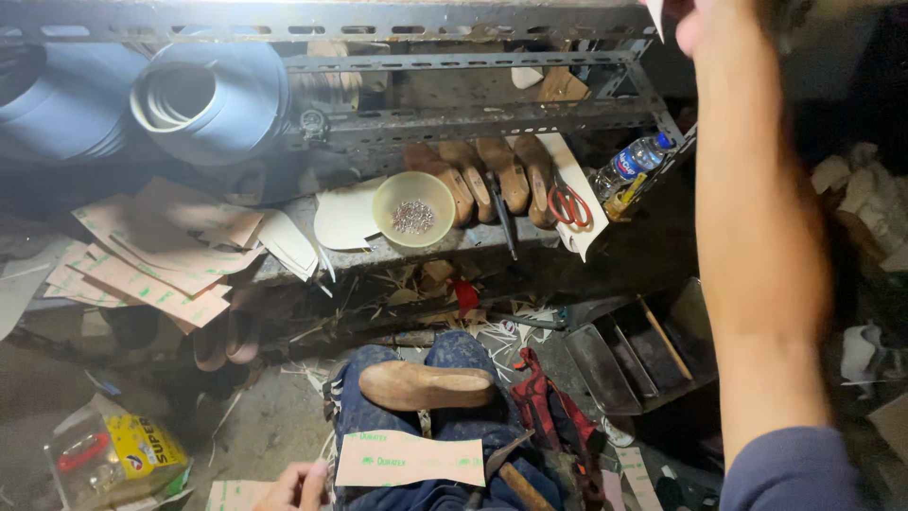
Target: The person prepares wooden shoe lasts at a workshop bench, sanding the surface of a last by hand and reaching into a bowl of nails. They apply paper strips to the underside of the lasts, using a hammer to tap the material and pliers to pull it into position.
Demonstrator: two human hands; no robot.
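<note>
A tan wooden shoe last (427,385) lies bare across the person's lap, a pink card piece with green print (410,459) beside it, uncut. The left hand (295,486) pinches the card's edge; the right hand (695,24), raised to the metal shelf (473,118), grips a pale scrap. Red-handled scissors (569,204) wait unused on the counter (454,248).

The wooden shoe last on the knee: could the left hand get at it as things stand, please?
Probably yes. The left hand rests at the edge of the cardboard piece on the lap, and the wooden shoe last lies uncovered just beyond, with nothing lying between them apart from that flat piece.
</note>
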